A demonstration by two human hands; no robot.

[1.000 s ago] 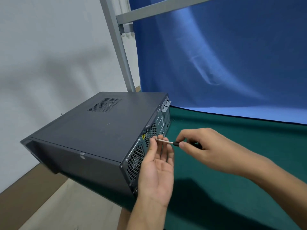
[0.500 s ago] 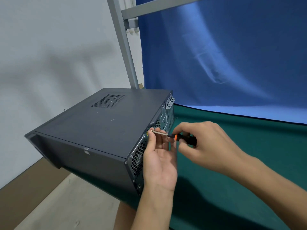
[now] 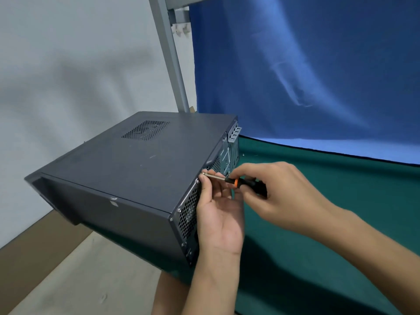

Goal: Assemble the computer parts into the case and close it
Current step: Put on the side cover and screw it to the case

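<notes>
Gripping a screwdriver [image 3: 241, 183], the right hand [image 3: 280, 194] aims at the case [image 3: 136, 169].

The computer case [image 3: 136, 169] is finished in dark grey, its top panel marked by a patch of fine perforations [image 3: 145, 130] and its rear by a honeycomb grille [image 3: 188, 214]. The screwdriver [image 3: 241, 183] is seen with a black handle, an orange band and a silvery shaft. The table cloth [image 3: 341, 189] is dark green, the backdrop [image 3: 295, 64] blue, the wall [image 3: 68, 53] off-white.
</notes>
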